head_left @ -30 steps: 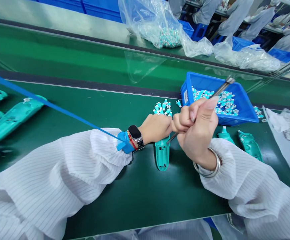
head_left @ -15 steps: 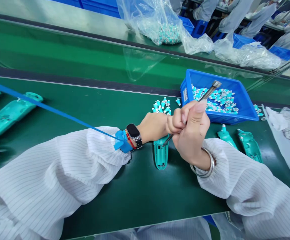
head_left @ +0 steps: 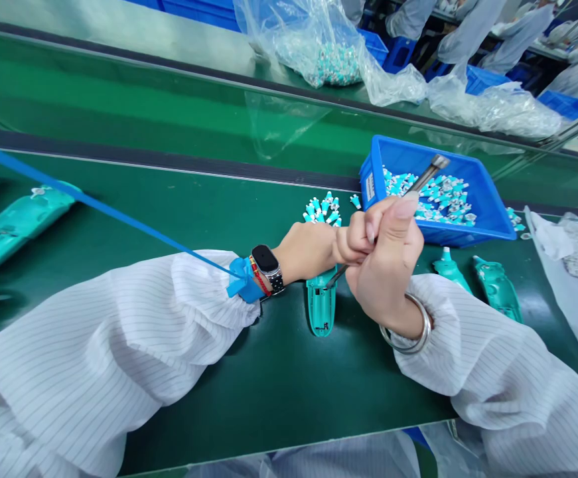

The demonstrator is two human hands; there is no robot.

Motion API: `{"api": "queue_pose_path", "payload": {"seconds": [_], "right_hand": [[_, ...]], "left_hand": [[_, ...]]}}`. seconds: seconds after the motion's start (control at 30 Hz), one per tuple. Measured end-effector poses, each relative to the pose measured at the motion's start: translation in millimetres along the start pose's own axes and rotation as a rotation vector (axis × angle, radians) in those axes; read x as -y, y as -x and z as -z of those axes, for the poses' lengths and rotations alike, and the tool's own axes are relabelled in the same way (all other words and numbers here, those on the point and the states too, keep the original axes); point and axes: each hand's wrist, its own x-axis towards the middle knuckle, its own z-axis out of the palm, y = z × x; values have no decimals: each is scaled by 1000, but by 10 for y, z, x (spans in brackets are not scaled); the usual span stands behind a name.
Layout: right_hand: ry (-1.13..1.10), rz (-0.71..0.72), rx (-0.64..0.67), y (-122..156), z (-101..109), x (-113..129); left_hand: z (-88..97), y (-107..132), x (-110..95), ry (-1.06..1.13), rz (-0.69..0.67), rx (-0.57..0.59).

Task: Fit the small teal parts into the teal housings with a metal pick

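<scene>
My right hand (head_left: 385,259) is closed around a metal rod (head_left: 422,180) with a thicker, socket-like end pointing up and away to the right. The rod's thin lower end reaches down to a teal plastic housing half (head_left: 321,309), which lies open side up on the table. My left hand (head_left: 311,249) is closed over the far part of that housing, pressing it down; its fingertips are mostly hidden behind my right hand. Just beyond my left hand lies a small pile of teal-and-white parts (head_left: 322,209).
A blue bin (head_left: 490,192) of similar small parts stands behind my right hand. Two teal housing pieces (head_left: 498,289) lie at right, more teal shells (head_left: 20,222) at left. A blue strap (head_left: 119,212) runs from my left wrist. Plastic bags (head_left: 338,63) sit on the ledge behind.
My right hand has shifted slightly right, and the rod's upper end leans a little further right. The left hand and the housing have stayed nearly in place.
</scene>
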Motion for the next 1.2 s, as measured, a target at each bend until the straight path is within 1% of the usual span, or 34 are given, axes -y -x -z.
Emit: {"api": "queue_pose_path", "payload": {"seconds": [0.1,0.23,0.4,0.5,0.6,0.67,0.73,0.8,0.87,0.97,1.03,1.2], "right_hand": [[30,16,-5,25,-1,-10],[80,35,-30,89,-3,-16],[53,74,-27,151,-6,-54],[51,81,-33,138,-7,-68],[65,43,-50,73,-5,-27],[62,38,-65,23,-9,41],[65,43,-77,1,-19,124],[71,18,-76,31,-26,192],[59,-44,-49,115,-20,222],[7,-159,7,280,13,205],[-15,-207,23,366,35,179],[-9,-206,27,428,37,146]], "left_hand": [[0,9,-14,-9,12,5],[40,42,-61,49,42,36],[110,51,-110,73,85,82],[116,45,-110,72,85,103],[83,44,-91,28,50,67],[52,40,-74,-25,43,32],[27,32,-62,-69,51,24],[16,22,-60,-94,53,38],[20,14,-67,-108,50,51],[44,12,-87,-135,61,66],[60,15,-98,-136,68,77],[52,7,-89,-113,74,58]]}}
